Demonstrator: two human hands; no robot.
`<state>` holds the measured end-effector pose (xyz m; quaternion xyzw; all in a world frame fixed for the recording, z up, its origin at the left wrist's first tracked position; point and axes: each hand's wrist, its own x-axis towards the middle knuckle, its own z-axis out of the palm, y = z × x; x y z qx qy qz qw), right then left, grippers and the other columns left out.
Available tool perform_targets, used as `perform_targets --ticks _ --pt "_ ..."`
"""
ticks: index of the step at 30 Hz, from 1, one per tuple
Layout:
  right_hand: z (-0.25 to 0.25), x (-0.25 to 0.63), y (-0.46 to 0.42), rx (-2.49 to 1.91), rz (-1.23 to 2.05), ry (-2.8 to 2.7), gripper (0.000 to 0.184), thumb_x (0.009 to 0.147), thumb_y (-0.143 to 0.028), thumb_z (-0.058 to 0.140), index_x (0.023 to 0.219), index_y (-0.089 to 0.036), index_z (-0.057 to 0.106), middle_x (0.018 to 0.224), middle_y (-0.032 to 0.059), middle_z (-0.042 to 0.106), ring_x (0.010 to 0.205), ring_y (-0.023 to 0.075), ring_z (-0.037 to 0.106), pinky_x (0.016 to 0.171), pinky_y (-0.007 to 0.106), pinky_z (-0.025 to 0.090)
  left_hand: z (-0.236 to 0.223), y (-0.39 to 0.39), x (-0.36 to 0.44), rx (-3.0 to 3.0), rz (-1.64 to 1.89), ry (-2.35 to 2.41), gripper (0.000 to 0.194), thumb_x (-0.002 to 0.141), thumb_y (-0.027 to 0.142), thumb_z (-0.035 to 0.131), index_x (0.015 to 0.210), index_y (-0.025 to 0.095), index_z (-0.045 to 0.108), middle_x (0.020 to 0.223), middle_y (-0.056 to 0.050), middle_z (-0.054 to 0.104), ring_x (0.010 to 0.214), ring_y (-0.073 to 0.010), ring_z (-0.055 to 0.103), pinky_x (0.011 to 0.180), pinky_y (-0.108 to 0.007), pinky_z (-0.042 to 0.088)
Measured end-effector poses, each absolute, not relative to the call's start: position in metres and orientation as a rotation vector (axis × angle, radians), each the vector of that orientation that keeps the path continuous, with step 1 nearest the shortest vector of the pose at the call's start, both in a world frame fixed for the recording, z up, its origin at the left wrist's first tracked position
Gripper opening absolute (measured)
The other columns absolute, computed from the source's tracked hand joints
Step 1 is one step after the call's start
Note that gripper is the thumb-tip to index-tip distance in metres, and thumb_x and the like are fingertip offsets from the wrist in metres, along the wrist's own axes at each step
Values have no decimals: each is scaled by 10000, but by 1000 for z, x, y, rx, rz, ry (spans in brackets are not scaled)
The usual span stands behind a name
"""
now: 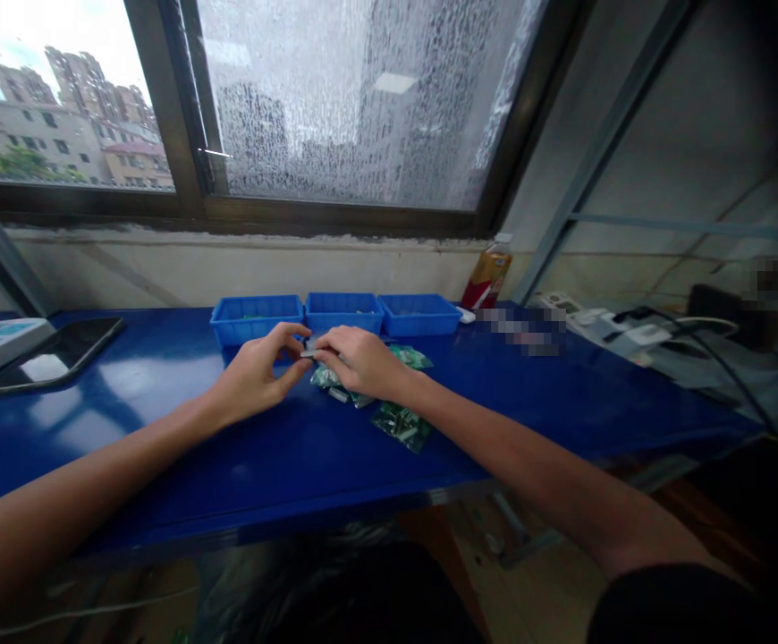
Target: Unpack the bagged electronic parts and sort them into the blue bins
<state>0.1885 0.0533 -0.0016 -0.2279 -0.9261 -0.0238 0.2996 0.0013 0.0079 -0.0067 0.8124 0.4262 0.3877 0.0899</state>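
My left hand (261,371) and my right hand (360,360) meet over the middle of the blue table, in front of the bins. Between their fingertips is a small flat grey-white piece (309,350), too small to name. Both hands are closed on it, thumbs and fingers pinching. Under and beside my right hand lie clear plastic packets with green contents (402,424), partly hidden by that hand and forearm. A little white piece (338,394) rests on the table just below the fingers.
Three blue bins (258,309) stand in a row by the wall. To the left are a black phone (57,353) and a white device (0,344). A drink bottle (488,273) stands back right; cables and white devices (623,331) lie at far right.
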Motion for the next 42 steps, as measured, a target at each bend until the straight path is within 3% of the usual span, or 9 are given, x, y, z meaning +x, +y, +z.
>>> perform_targets --ticks 4,10,14,20,24,30,35,37,42 --pt "1 189 53 -615 -42 -2450 243 905 -290 418 873 -128 597 829 76 632 798 159 550 719 272 399 -8 9 2 2587 1137 1379 169 851 292 486 947 164 542 808 -38 638 745 -155 600 680 -275 463" --pt "2 188 49 -642 -17 -2427 247 845 -341 528 1003 -152 549 793 30 605 730 141 539 689 257 382 -5 8 3 2608 1031 1509 285 916 320 354 837 162 577 769 -43 654 731 -173 602 673 -279 428" --pt "1 187 47 -619 -79 -2432 170 854 -287 506 937 -158 579 812 40 610 763 148 537 710 264 369 -2 6 2 2565 961 1528 357 923 313 304 711 170 553 690 -30 647 673 -159 603 647 -262 420" --pt "3 184 46 -704 151 -2333 227 892 -289 429 811 -147 588 760 32 594 697 117 514 649 242 360 -5 6 2 2589 1095 1437 280 872 349 453 1055 148 520 753 -15 638 636 -134 571 602 -239 424" --pt "1 183 46 -674 320 -2321 236 896 -309 422 821 -140 569 723 17 581 654 107 502 622 239 359 -4 5 2 2587 1087 1453 231 876 330 448 949 143 563 683 -10 619 597 -128 554 573 -234 399" --pt "1 186 47 -587 202 -2354 181 857 -291 499 948 -157 578 761 12 563 699 116 499 673 251 366 1 1 3 2599 952 1497 347 930 321 303 749 157 550 573 7 558 527 -121 525 539 -239 347" --pt "1 186 50 -605 208 -2346 248 880 -330 462 784 -146 597 697 6 524 654 107 468 634 247 347 1 0 3 2570 1024 1472 271 911 370 390 1009 154 521 643 22 580 538 -112 524 529 -220 344" --pt "0 186 51 -598 219 -2347 274 888 -337 449 757 -147 597 678 1 507 646 105 460 629 244 344 1 0 2 2604 1043 1469 250 901 359 417 989 153 529 626 27 569 504 -101 494 512 -213 326" --pt "0 187 48 -508 187 -2362 264 858 -357 512 1013 -154 572 766 6 536 700 115 485 674 251 372 -1 1 0 2674 1015 1543 283 919 296 345 804 151 558 577 12 544 491 -104 475 512 -224 304"
